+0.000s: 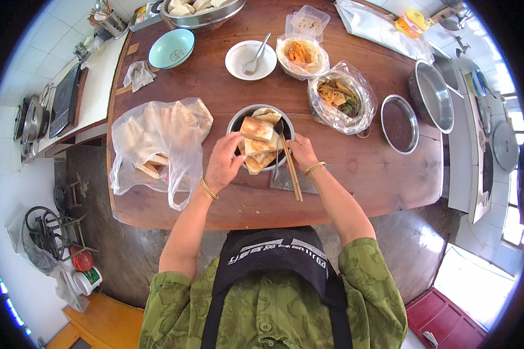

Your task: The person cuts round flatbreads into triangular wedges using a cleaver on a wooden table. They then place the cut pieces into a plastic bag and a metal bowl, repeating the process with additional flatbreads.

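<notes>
A round metal bowl [291, 123] stands on the wooden table before me, with several browned flatbread pieces [256, 129] stacked in it. My left hand [225, 160] reaches over the bowl's left rim. Its fingers and thumb are at the left edge of the bread; whether they grip it is unclear. On the right side, my right hand [302, 151] holds the bowl's rim. Wooden chopsticks [293, 174] lean out of the bowl beside that hand, next to a metal utensil [277, 160]. Left of the bowl, a clear plastic bag [161, 139] holds more bread pieces.
A flat grey blade-like piece [284, 182] lies partly under the chopsticks. Behind stand a white bowl with a spoon [232, 61], a turquoise bowl [157, 56] and plastic-lined bowls of food [323, 70]. A metal dish of dark contents [399, 126] is at right.
</notes>
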Demonstrator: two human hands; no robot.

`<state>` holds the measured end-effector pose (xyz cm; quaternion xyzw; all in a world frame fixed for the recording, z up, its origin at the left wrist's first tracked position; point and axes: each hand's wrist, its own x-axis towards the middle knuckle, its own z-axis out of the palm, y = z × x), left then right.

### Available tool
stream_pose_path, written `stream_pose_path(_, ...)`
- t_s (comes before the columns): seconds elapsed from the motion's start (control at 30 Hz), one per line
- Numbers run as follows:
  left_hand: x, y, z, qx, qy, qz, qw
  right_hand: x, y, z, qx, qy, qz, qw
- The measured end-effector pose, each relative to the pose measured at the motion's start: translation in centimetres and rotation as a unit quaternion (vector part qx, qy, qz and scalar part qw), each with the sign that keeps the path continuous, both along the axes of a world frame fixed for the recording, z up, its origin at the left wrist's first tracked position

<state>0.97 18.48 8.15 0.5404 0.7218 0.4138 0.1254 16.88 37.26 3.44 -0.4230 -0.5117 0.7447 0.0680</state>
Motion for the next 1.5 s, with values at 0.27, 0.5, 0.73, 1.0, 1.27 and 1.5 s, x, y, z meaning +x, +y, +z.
stream_pose_path(0.27, -0.1, 2.1, -0.4, -0.134, 0.143, -0.069, 0.978, 3.2, 0.8, 0.3, -0.075, 0.007, 0.045, 0.996)
stream_pose_path(0.5, -0.6, 2.8, -0.9, -0.199, 0.183, -0.077, 0.960, 7.0, 2.8, -1.2, 0.072, -0.002, 0.010, 0.997)
stream_pose_path(0.73, -1.8, 5.0, -1.3, -0.145, 0.175, -0.055, 0.972, -2.7, 3.9, 2.7, 0.522, 0.026, 0.105, 0.846)
stream_pose_path(1.0, -3.5, 6.6, -2.7, -0.082, 0.328, -0.091, 0.937, -7.3, 3.9, 2.0, 0.734, -0.013, 0.216, 0.644)
stream_pose_path(1.27, -4.8, 5.1, -0.1, -0.101, 0.265, -0.038, 0.958, -7.6, 3.9, 1.2, 0.706, -0.038, 0.259, 0.658)
stream_pose_path(1.5, -4.1, -1.8, -1.8, -0.030, -0.235, 0.198, 0.951, -6.7, 4.5, 2.1, 0.542, 0.016, 0.183, 0.820)
